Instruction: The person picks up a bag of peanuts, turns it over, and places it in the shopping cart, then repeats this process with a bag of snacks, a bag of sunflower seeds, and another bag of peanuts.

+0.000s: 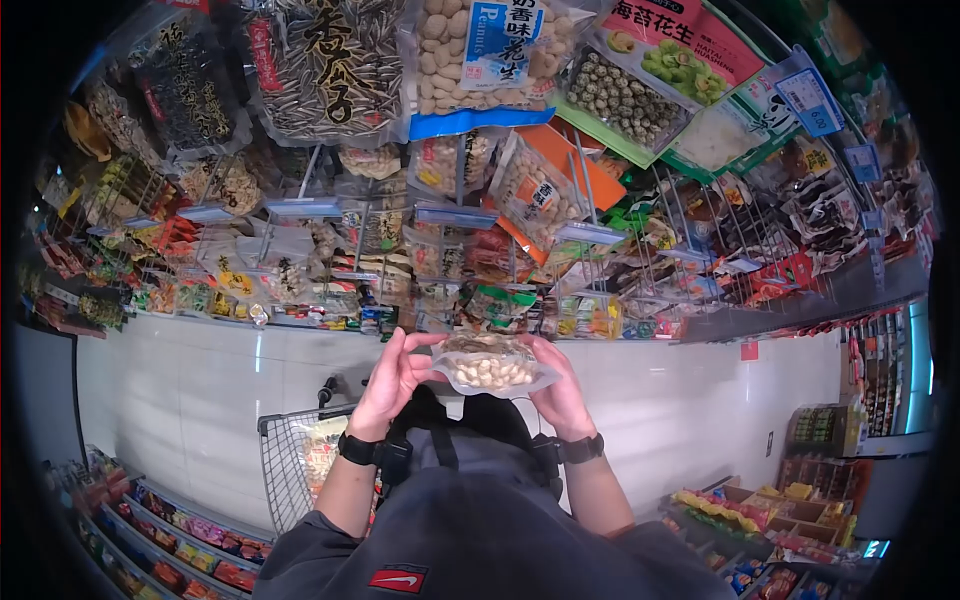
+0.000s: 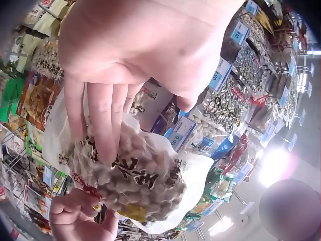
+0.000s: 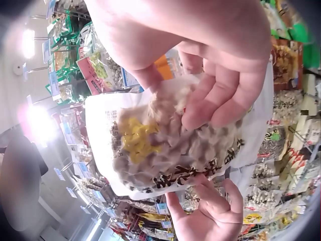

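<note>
A clear and white plastic bag of pale nuts (image 1: 492,372) with dark printed characters is held up in front of the person's body. My right hand (image 1: 562,392) grips its right side; in the right wrist view the curled fingers (image 3: 220,95) lie over the bag's printed face. At the other side is my left hand (image 1: 392,382). Its fingers (image 2: 103,118) reach nearly straight across the bag in the left wrist view, touching it, while the thumb (image 2: 184,103) stands apart from it.
Racks of hanging snack bags (image 1: 480,60) with blue price tags fill the far side. A wire shopping cart (image 1: 285,470) holding a package stands at lower left on the pale floor (image 1: 190,400). Low shelves (image 1: 190,530) of packets line the near side.
</note>
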Motion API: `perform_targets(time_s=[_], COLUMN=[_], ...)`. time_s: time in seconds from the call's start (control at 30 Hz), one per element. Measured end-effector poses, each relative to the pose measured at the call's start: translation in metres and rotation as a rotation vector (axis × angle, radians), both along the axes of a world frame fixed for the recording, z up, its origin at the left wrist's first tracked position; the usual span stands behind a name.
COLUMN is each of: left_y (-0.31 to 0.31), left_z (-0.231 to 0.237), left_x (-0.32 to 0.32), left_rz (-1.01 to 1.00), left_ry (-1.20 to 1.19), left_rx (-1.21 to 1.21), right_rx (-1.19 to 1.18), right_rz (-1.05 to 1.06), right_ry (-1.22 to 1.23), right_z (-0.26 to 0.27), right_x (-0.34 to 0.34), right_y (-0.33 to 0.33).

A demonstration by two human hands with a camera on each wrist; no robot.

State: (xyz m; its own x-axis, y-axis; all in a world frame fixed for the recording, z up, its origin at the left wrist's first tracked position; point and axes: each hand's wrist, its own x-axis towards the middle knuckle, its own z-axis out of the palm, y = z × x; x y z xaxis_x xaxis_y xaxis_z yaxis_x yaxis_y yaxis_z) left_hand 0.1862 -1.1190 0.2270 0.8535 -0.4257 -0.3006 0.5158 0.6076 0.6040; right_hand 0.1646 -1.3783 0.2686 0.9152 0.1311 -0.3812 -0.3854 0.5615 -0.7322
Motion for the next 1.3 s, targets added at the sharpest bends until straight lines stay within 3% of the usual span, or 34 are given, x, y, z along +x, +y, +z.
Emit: perform_targets(time_s=[0.33, 0.4, 0.53, 0.57, 0.83, 1.03, 1.13, 1.27, 1.3], left_y=[-0.013, -0.010, -0.011, -0.013, -0.099, -0.157, -0.173, -0.181, -0.181], left_z=[0.019, 0.026, 0.043, 0.040, 0.040, 0.032, 0.036, 0.044, 0.046], left_x=[-0.009, -0.016, -0.039, -0.046, -0.109, -0.151, -0.167, -0.178, -0.180], left_rz=[0.057, 0.088, 0.211, 0.237, 0.616, 0.723, 0.732, 0.876, 0.907], left_ry=[-0.050, -0.066, -0.100, -0.101, 0.033, 0.095, 0.123, 0.038, 0.008], left_rx=[-0.002, -0.019, 0.202, 0.207, 0.356, 0.368, 0.344, 0.294, 0.390], right_rx=[-0.003, -0.053, -0.246, -0.151, -0.220, -0.159, -0.294, -0.244, -0.302], right_rz=[0.070, 0.143, 0.403, 0.450, 0.773, 0.909, 1.066, 1.057, 1.083], right_ry=[0.065, 0.040, -0.010, -0.018, -0.178, -0.089, -0.133, -0.186, -0.172], right_z=[0.008, 0.003, 0.003, 0.006, 0.002, -0.013, -0.016, -0.017, -0.011], right_x=[0.006, 0.011, 0.030, 0.035, 0.050, 0.045, 0.036, 0.017, 0.014], right_y=[-0.013, -0.015, -0.025, -0.028, -0.054, -0.083, -0.087, -0.082, -0.081])
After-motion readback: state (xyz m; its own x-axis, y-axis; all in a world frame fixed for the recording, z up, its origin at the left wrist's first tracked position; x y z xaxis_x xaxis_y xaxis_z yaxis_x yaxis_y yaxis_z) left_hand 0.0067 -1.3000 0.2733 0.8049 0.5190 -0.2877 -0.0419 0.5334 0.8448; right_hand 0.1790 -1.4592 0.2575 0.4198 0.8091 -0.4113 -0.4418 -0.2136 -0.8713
